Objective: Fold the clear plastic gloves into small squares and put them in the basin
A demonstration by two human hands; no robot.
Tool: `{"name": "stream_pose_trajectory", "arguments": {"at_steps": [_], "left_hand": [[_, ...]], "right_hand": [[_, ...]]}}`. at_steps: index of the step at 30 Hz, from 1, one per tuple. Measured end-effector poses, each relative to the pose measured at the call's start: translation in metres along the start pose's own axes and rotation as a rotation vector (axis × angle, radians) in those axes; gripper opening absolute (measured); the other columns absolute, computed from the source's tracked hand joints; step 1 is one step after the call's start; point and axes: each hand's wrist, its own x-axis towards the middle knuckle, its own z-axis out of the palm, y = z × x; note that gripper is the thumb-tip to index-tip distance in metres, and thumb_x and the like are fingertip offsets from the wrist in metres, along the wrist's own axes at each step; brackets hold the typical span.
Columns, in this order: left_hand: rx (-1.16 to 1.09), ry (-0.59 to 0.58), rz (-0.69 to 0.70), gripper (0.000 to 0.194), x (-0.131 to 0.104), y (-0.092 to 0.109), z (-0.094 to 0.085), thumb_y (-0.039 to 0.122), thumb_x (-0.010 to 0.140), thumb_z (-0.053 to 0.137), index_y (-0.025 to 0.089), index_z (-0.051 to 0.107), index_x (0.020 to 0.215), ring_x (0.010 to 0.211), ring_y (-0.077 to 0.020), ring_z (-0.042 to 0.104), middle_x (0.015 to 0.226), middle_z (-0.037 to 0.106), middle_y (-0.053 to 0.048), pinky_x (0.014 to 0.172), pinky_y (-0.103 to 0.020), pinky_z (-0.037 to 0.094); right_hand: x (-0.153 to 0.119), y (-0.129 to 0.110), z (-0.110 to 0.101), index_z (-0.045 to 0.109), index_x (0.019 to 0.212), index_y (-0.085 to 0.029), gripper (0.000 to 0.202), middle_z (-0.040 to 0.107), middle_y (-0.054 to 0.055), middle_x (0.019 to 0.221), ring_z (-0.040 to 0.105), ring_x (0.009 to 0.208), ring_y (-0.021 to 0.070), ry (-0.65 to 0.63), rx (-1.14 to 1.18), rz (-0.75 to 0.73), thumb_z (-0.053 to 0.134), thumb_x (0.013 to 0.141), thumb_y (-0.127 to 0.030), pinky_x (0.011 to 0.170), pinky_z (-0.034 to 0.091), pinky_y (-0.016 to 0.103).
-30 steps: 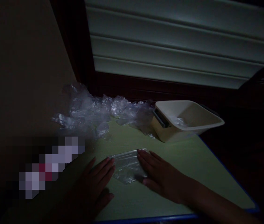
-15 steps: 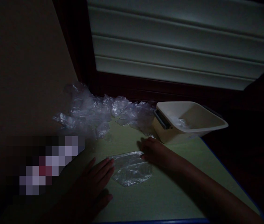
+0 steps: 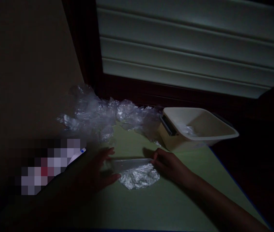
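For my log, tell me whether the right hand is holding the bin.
No: the right hand pinches the clear plastic piece, and the bin stands beyond it.

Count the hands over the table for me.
2: left hand, open, at the left end of the clear plastic piece; right hand pinching its right end. No others show.

Clear plastic film (image 3: 138,176), crinkled, perhaps folded

Pixel blocks at eight o'clock hid most of the white object (image 3: 52,166) from me; at four, the edge cropped the right forearm (image 3: 216,200).
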Motion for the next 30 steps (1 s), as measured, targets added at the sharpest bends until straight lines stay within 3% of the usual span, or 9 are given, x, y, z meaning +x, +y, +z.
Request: {"name": "stream_pose_trajectory", "arguments": {"at_steps": [4,7,13,15,18,24,27,30], "left_hand": [[-0.185,-0.133,-0.002,0.042,0.031,0.001,0.004,0.034,0.079,0.063,0.019,0.054,0.117,0.089,-0.0213,0.066,0.101,0.067,-0.007,0.075,-0.031,0.053],[-0.191,-0.200,0.046,0.028,0.042,0.005,0.003,0.032,0.076,0.065,0.019,0.063,0.101,0.082,-0.0183,0.066,0.094,0.069,-0.003,0.071,-0.027,0.051],[-0.147,-0.181,0.112,0.020,0.041,0.002,0.010,0.031,0.083,0.052,0.016,0.065,0.087,0.071,-0.0181,0.059,0.077,0.064,-0.004,0.067,-0.029,0.047],[-0.142,-0.177,0.129,0.021,0.041,0.001,0.013,0.031,0.085,0.047,0.017,0.064,0.081,0.070,-0.0176,0.057,0.073,0.061,-0.003,0.066,-0.029,0.045],[-0.136,-0.169,0.117,0.023,0.041,0.001,0.013,0.031,0.087,0.045,0.018,0.061,0.077,0.070,-0.0167,0.056,0.072,0.060,-0.003,0.065,-0.027,0.045],[-0.134,-0.212,0.123,0.021,0.041,0.004,0.004,0.028,0.087,0.046,0.017,0.061,0.078,0.071,-0.0169,0.058,0.075,0.061,-0.003,0.064,-0.026,0.045],[-0.153,-0.232,0.157,0.018,0.042,0.003,0.003,0.026,0.087,0.047,0.017,0.062,0.083,0.073,-0.0169,0.058,0.078,0.062,-0.003,0.065,-0.026,0.046],[-0.186,-0.239,0.242,0.018,0.043,-0.002,0.005,0.025,0.087,0.046,0.018,0.062,0.086,0.073,-0.0166,0.058,0.078,0.064,-0.003,0.067,-0.027,0.045]], "right_hand": [[-0.001,0.006,0.001,0.049,0.079,-0.020,0.016,0.058,0.002,0.071,0.052,0.062,0.0151,0.039,0.038,0.014,0.049,0.091,-0.030,0.057,0.044,0.028],[-0.001,0.009,0.003,0.049,0.077,-0.020,0.017,0.057,0.002,0.069,0.052,0.061,0.0149,0.061,0.056,0.023,0.050,0.090,-0.031,0.056,0.043,0.028],[-0.004,0.011,0.004,0.051,0.082,-0.020,0.013,0.058,0.001,0.071,0.055,0.061,0.0151,0.065,0.090,0.042,0.053,0.088,-0.031,0.055,0.044,0.027],[-0.005,0.012,0.003,0.052,0.092,-0.020,0.015,0.063,0.004,0.084,0.060,0.073,0.0182,0.067,0.121,0.025,0.060,0.083,-0.029,0.062,0.048,0.030],[-0.005,0.012,0.002,0.050,0.109,-0.020,0.035,0.064,0.010,0.106,0.062,0.096,0.0240,0.089,0.181,0.031,0.066,0.078,-0.027,0.079,0.051,0.038],[-0.006,0.015,0.006,0.050,0.118,-0.020,0.041,0.058,0.015,0.127,0.062,0.105,0.0241,0.070,0.205,0.072,0.060,0.078,-0.017,0.087,0.050,0.041],[-0.005,0.015,0.008,0.055,0.111,-0.018,0.034,0.067,0.012,0.108,0.066,0.088,0.0218,0.098,0.122,0.105,0.056,0.077,-0.013,0.075,0.053,0.036],[-0.004,0.014,0.008,0.060,0.088,-0.018,0.015,0.066,0.005,0.079,0.062,0.070,0.0189,0.114,0.010,0.081,0.056,0.075,-0.012,0.063,0.051,0.031]]}}
